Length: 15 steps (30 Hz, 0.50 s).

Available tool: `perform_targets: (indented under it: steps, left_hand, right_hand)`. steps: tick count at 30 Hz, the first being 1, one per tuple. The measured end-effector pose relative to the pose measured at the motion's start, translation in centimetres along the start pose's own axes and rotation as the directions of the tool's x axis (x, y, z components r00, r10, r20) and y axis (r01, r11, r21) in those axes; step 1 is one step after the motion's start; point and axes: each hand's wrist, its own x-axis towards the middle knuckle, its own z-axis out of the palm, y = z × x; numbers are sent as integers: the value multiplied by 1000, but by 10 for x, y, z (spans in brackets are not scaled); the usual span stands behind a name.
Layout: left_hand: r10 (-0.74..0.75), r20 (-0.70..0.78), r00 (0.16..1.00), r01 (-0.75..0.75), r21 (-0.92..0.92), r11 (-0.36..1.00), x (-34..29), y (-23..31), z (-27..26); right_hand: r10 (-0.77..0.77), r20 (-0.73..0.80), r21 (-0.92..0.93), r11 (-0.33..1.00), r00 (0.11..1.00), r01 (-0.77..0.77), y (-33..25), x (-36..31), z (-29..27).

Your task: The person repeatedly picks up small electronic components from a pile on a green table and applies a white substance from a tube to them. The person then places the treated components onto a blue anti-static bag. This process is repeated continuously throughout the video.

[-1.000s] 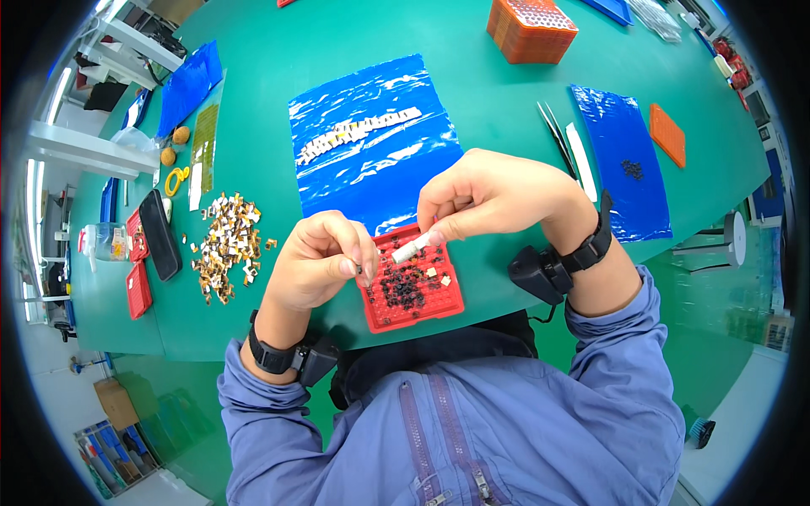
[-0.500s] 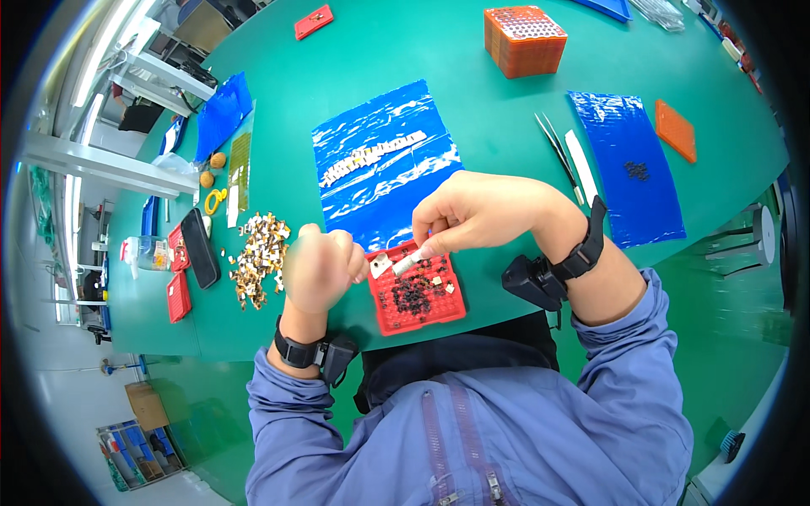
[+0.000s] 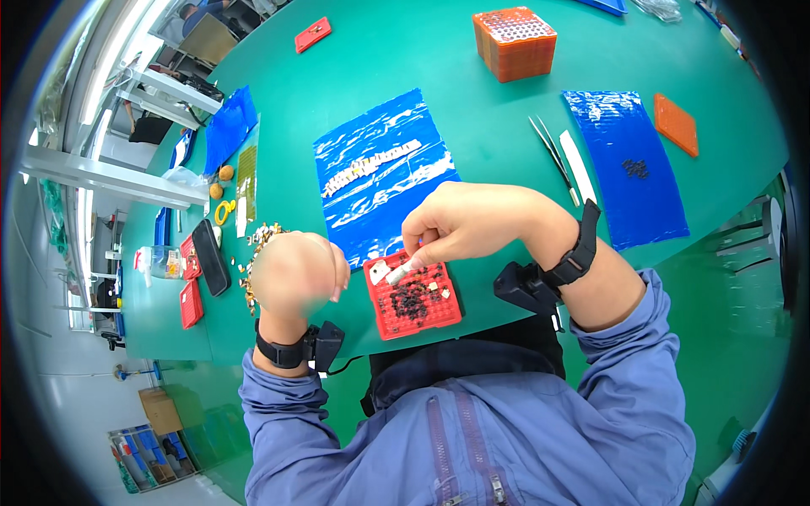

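The right hand (image 3: 460, 223) pinched a white cylinder (image 3: 397, 275).
Its grip was closed on one end, over the far side of the red tray (image 3: 449, 314); left of that was the left hand (image 3: 295, 274), its grip too blurred to tell.

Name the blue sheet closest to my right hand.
The middle blue sheet, bearing a row of pale pieces, beyond your right hand. The right sheet, with a black cluster, and the left sheet lie farther off.

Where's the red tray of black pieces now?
In the head view, the red tray lies centrally near the front edge of the green table, just below the middle blue sheet, partly under the right hand.
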Motion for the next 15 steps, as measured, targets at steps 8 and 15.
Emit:
perform_targets:
  steps: [8,15]
  left_hand:
    - [-54,217,975,-38,397,917,11,18,26]
    - [-31,186,982,-55,441,896,7,15,34]
  right_hand:
    - [-3,-5,-16,1000,1000,3,0,0,1]
    - [89,39,-24,996,995,-88,-3,2,0]
